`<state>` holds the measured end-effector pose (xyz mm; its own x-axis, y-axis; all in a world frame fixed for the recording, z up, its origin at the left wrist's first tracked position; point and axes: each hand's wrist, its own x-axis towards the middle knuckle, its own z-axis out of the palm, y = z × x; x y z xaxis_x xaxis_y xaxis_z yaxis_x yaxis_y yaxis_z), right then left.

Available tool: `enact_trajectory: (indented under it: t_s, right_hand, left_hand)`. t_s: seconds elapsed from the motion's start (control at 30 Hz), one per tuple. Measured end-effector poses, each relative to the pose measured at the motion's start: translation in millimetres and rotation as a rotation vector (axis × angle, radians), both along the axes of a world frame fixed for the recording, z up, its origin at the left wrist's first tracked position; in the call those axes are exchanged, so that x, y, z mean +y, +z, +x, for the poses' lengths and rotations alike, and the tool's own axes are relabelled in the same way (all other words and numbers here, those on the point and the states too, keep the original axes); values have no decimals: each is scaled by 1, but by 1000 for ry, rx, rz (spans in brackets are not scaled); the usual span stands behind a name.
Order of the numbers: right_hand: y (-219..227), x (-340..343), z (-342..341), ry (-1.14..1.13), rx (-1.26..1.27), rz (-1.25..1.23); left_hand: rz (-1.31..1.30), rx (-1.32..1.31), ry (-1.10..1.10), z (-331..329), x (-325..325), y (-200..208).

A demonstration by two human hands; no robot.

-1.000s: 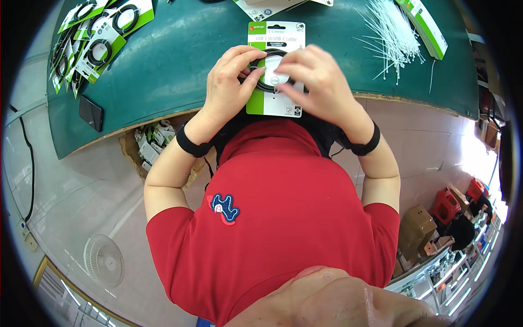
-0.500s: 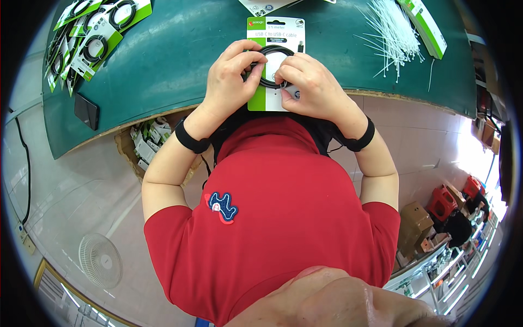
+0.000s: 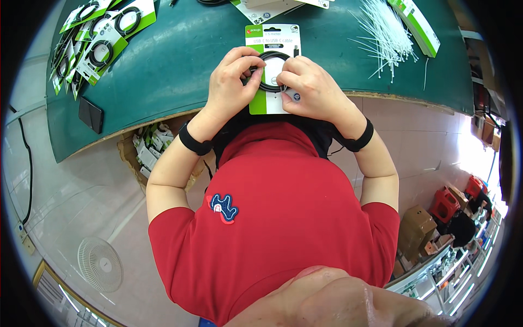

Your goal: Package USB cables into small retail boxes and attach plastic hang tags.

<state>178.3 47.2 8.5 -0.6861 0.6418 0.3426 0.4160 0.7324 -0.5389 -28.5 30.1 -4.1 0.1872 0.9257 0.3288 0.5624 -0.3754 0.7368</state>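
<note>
A white and green hang card [image 3: 267,108] lies at the table's front edge, its top pointing away from me. On its face rests a black coiled cable [image 3: 274,54]. My left hand [image 3: 233,79] pinches the coil's left side between thumb and fingertips. Against the coil's lower right side, my right hand [image 3: 310,87] is closed, thumb and curled fingers together. Whether it also grips a thin tie there is too small to make out. The fingers hide part of the coil and the card's right edge.
Carded black cables [image 3: 101,53] are heaped at the table's left, with a dark phone [image 3: 91,115] nearer. White cable ties [image 3: 384,38] fan out at the right beside a green and white box [image 3: 417,26]. More white cards [image 3: 267,11] lie at the back. Below stands a filled carton [image 3: 128,155].
The view has shifted slightly. Both hands stay at the coil on the card; the right hand's fingers have moved only a little.
</note>
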Motion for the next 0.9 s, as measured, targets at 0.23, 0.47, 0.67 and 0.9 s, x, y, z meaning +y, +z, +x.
enact_trajectory:
  t_s: [0.23, 0.47, 0.67, 0.9]
  right_hand:
    - [0, -2, 3, 12, 12, 54]
    - [-2, -2, 6, 19, 33, 87]
    - [-4, -4, 8, 31, 67, 141]
    - [15, -6, 9, 37, 155, 199]
  left_hand:
    - [24, 41, 59, 6, 4, 3]
    - [87, 27, 53, 5, 10, -2]
    - [-84, -160, 82, 4, 3, 4]
    - [-588, -666, 224, -1, -17, 27]
